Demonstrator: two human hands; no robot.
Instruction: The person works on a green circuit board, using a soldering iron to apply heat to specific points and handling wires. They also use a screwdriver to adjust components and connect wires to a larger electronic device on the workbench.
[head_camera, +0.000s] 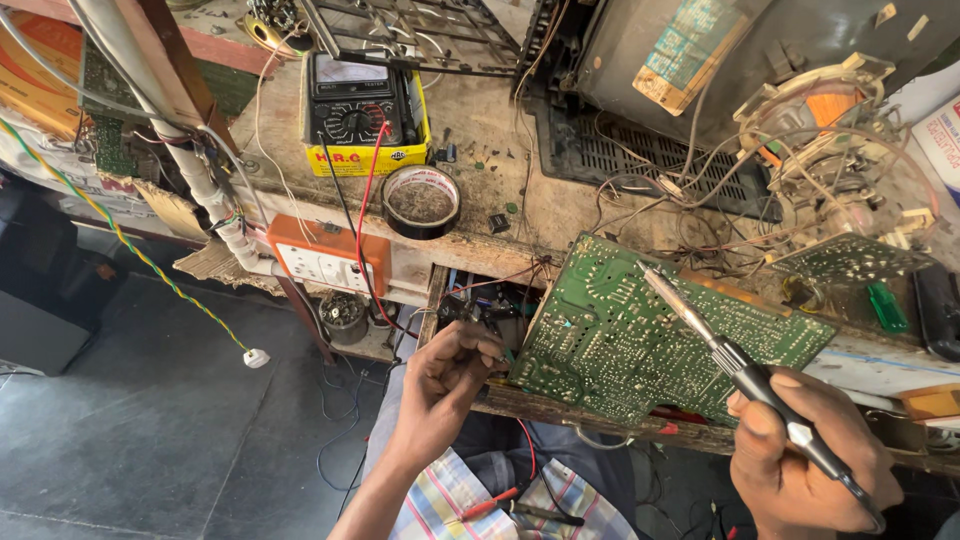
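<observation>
One soldering iron (745, 372) is grasped in the right hand (805, 460), with its tip laid on the one green circuit board (650, 335) at the front edge of the bench (480, 140). The left hand (445, 385) is clenched at the board's left edge. One multimeter (358, 100) and one tape roll (421, 201) are seen near the back.

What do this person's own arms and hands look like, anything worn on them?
Both hands are bare: no gloves, rings or watch visible. The left hand shows a bare forearm with no sleeve reaching it. The right hand is seen only to the wrist, also uncovered. A light plaid shirt in pastel checks shows below the left forearm.
</observation>
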